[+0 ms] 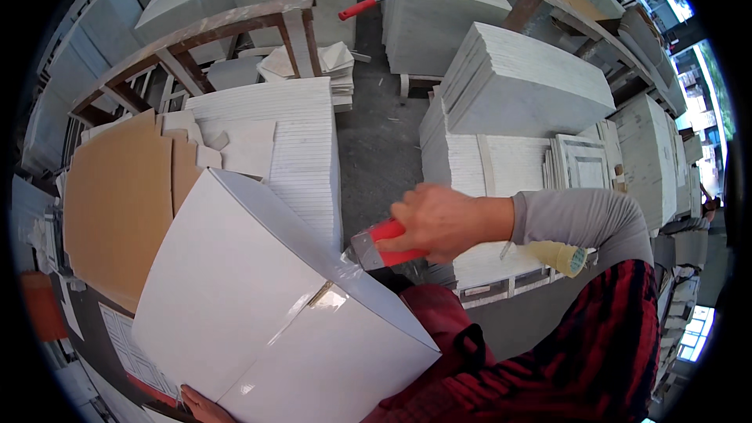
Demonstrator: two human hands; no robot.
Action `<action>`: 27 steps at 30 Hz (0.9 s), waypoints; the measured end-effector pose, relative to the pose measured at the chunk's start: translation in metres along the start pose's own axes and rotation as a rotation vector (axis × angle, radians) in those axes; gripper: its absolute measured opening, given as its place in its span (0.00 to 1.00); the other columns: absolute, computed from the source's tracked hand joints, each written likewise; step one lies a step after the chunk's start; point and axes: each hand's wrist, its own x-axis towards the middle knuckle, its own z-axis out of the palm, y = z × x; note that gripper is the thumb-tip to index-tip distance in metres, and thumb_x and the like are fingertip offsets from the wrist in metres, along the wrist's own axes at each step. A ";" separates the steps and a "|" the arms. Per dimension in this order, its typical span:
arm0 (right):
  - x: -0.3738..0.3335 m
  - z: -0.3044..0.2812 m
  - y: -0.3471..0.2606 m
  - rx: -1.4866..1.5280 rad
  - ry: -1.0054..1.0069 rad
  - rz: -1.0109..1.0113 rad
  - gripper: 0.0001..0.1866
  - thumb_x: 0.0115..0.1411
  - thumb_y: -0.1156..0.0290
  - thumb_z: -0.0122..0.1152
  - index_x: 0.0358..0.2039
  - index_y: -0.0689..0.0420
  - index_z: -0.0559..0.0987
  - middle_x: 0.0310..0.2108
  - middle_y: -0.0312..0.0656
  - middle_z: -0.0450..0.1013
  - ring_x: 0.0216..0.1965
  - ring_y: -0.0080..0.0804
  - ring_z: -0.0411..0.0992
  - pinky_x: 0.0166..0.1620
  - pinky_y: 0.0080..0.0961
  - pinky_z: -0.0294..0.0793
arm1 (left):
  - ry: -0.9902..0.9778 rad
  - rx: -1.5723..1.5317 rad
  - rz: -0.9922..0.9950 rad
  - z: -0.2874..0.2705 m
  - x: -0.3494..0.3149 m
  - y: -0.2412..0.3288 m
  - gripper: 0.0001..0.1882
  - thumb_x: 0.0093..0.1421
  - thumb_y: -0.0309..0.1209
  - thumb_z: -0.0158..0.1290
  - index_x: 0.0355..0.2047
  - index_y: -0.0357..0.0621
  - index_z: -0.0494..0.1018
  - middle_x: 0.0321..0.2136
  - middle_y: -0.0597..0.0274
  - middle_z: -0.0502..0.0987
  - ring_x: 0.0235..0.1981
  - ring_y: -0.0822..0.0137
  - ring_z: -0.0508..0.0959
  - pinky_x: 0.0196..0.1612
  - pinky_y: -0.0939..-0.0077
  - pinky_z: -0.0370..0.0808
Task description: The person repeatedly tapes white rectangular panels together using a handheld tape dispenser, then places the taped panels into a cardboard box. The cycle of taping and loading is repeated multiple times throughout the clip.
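Note:
A large white cardboard box lies tilted in front of me, with clear tape along its middle seam and over the edge. My right hand is closed around a red tape dispenser, its metal head close to the box's right edge where the tape runs down. My left hand holds the box at its lower left edge; only part of this hand shows, and the rest lies behind the box or beyond the picture.
Brown cardboard sheets lean at the left beside a white slab stack. More pale slabs stand at the right, near a pale yellow cylinder. A wooden rack and a metal bar with a red grip are farther off.

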 end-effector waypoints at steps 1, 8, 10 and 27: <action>0.011 -0.008 -0.015 -0.081 -0.071 0.004 0.20 0.40 0.60 0.66 0.37 0.47 0.78 0.26 0.36 0.69 0.22 0.30 0.66 0.24 0.30 0.61 | -0.017 -0.026 -0.029 -0.002 -0.003 0.008 0.34 0.68 0.50 0.34 0.47 0.22 0.68 0.42 0.24 0.71 0.42 0.33 0.72 0.47 0.51 0.69; -0.003 0.095 0.004 -0.424 -0.797 -0.290 0.06 0.36 0.62 0.61 0.18 0.46 0.81 0.16 0.30 0.70 0.17 0.28 0.67 0.18 0.28 0.52 | -0.009 0.154 0.170 0.004 -0.004 -0.028 0.28 0.70 0.42 0.33 0.50 0.24 0.66 0.49 0.30 0.69 0.44 0.36 0.72 0.47 0.52 0.70; -0.018 0.115 0.028 -0.374 -0.696 0.025 0.06 0.37 0.61 0.62 0.18 0.45 0.81 0.16 0.33 0.71 0.19 0.32 0.70 0.19 0.31 0.59 | -0.008 0.122 0.162 0.004 -0.009 -0.037 0.27 0.70 0.42 0.33 0.51 0.24 0.66 0.49 0.31 0.69 0.44 0.37 0.72 0.48 0.53 0.69; 0.180 0.164 0.082 1.053 0.439 0.886 0.32 0.51 0.51 0.56 0.57 0.47 0.70 0.47 0.47 0.69 0.46 0.37 0.66 0.49 0.34 0.64 | -0.060 0.005 0.226 0.006 0.011 -0.045 0.25 0.71 0.38 0.34 0.54 0.23 0.61 0.52 0.34 0.67 0.51 0.45 0.68 0.56 0.60 0.64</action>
